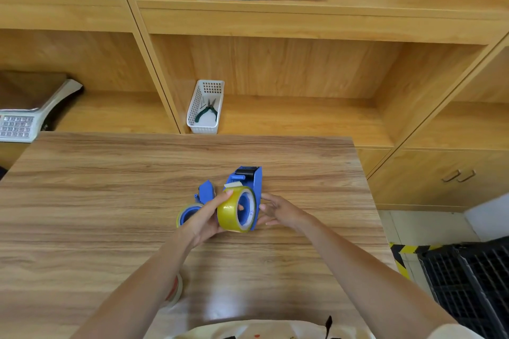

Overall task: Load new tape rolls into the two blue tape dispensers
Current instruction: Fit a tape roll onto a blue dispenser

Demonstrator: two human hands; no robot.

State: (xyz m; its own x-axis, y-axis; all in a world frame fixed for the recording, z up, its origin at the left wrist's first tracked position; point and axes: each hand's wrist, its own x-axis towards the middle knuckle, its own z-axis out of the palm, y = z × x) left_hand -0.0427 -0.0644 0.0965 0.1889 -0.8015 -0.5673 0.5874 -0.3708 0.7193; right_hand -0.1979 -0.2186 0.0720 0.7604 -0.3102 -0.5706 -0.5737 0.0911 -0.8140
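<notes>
A blue tape dispenser [252, 180] stands on the wooden table [110, 187] with a yellowish tape roll [234, 210] seated on its hub. My left hand [205, 219] grips this roll from the left, thumb on its top. My right hand [278, 210] rests against the dispenser's right side, fingers spread. To the left lies a second blue dispenser [206, 190] with its own tape roll [187, 213], partly hidden behind my left hand. An empty-looking whitish roll [176, 290] lies under my left forearm, mostly hidden.
A white basket [205, 107] holding green-handled pliers sits on the shelf behind the table. A weighing scale [27, 110] stands at the left. A black crate [473, 283] is on the floor at the right, beside the table's edge.
</notes>
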